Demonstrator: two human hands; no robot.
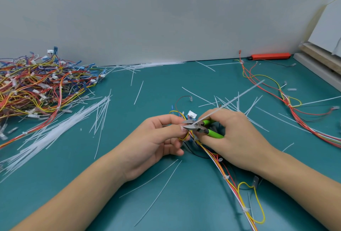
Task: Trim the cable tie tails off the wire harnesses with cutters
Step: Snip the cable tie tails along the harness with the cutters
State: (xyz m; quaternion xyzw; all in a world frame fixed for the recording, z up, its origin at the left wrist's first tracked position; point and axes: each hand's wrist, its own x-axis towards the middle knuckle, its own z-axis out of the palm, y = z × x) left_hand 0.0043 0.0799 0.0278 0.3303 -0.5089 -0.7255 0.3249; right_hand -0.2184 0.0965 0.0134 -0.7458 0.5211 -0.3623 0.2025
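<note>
Right now my left hand (162, 138) pinches the wire harness (217, 158) between thumb and fingers at the centre of the mat, while my right hand (234, 138) is curled round the green handles of the cutters (201, 128). The jaws stand slightly apart, straddling the root of the cable tie tail (238, 97), which sticks up and away toward two o'clock. The rest of the harness trails off toward five o'clock, with more ties along it that already look cut short.

I judge the harness light and floppy, so it needs pinching right beside the tie head, as I do, or it will swing away from the blades. The tail is thin, springy plastic; it should snip easily but may flick off, and the wires sit close enough to be nicked.

Around my hands the teal mat (55, 184) is strewn with loose white tie strips, thickest in a heap (60, 129) at nine o'clock. Further out, a tangled pile of harnesses (36, 86) lies at ten o'clock, another harness (287, 101) sprawls at two o'clock, and an orange bar (269, 56) rests against the wall beyond it.
</note>
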